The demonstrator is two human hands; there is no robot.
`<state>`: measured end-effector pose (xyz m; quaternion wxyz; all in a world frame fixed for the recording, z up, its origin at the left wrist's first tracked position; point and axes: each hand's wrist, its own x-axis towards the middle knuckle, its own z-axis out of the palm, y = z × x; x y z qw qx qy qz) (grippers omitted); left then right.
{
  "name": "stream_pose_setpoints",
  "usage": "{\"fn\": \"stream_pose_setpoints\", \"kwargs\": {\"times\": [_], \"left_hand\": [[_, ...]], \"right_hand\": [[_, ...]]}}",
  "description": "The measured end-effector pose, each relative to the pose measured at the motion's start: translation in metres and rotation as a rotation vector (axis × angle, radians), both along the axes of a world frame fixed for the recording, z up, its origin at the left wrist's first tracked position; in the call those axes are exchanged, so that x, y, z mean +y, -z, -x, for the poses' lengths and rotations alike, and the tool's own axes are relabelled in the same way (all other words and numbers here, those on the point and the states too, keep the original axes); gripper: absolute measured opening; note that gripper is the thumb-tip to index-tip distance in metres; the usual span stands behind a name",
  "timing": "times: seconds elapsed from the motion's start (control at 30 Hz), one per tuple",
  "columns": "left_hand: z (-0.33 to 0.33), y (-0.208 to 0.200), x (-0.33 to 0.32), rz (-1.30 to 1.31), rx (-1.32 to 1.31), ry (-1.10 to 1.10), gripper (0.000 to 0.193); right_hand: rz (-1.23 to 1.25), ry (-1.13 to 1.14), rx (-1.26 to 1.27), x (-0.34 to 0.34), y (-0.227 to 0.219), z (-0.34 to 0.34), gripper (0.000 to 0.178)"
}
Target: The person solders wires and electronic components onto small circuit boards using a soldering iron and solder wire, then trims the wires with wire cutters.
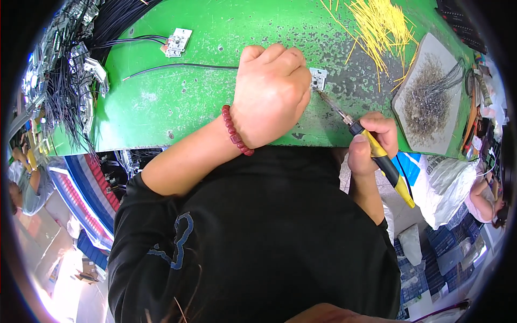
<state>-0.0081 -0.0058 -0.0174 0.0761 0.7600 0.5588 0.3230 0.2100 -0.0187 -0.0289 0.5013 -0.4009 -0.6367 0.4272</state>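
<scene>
"One bare left hand (274, 94) is curled nearly closed over the scuffed green table (183, 102). What has it got?"

"I can't tell; its fingertips are hidden. A thin black wire (183, 65) comes out on its left, and a small white circuit board (319, 77) pokes out on its right, flat on the table."

"And the right hand (384, 134)?"

"Thumb and fingers closed round a yellow-and-black soldering iron (383, 161), its metal tip at the board's lower edge."

"What else is lying about?"

"A second white board (179, 41) with black leads at the upper left, loose thin yellow wires (379, 27) at the far right, and nearer, a pale grey slab (430, 49) covered in dark crumbs."
</scene>
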Motion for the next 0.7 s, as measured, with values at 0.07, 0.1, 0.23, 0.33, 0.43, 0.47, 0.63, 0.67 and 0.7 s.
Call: {"fn": "stream_pose_setpoints", "kwargs": {"times": [0.07,0.1,0.23,0.33,0.43,0.47,0.63,0.67,0.7], "left_hand": [[0.0,0.001,0.0,0.007,0.001,-0.001,0.012],[0.001,0.001,0.0,0.007,0.003,-0.004,0.012],[0.003,0.002,0.002,0.002,-0.011,0.001,0.012],[0.005,-0.001,0.001,0.004,0.0,0.001,0.011],[0.009,0.001,-0.002,-0.023,0.002,-0.002,0.01],[0.009,-0.001,-0.001,-0.029,0.008,0.007,0.01],[0.004,-0.001,-0.005,-0.064,-0.045,-0.03,0.011],[0.004,-0.001,-0.007,-0.064,-0.049,-0.043,0.012],[0.006,-0.002,-0.009,-0.057,-0.029,-0.047,0.012]], "right_hand": [[0.002,-0.005,-0.011,0.0,0.0,0.0,0.028],[0.029,-0.011,-0.008,0.0,-0.001,0.002,0.029],[-0.055,0.033,0.017,0.001,0.002,0.006,0.03],[-0.072,0.073,0.111,0.004,0.009,0.007,0.037],[0.039,-0.032,-0.087,0.011,-0.006,0.026,0.05],[0.021,-0.075,-0.218,0.013,-0.005,0.02,0.047],[-0.391,-0.214,-0.562,0.032,-0.004,0.035,0.032],[-0.374,-0.223,-0.567,0.031,-0.008,0.039,0.032],[-0.306,-0.221,-0.527,0.03,-0.005,0.037,0.032]]}}
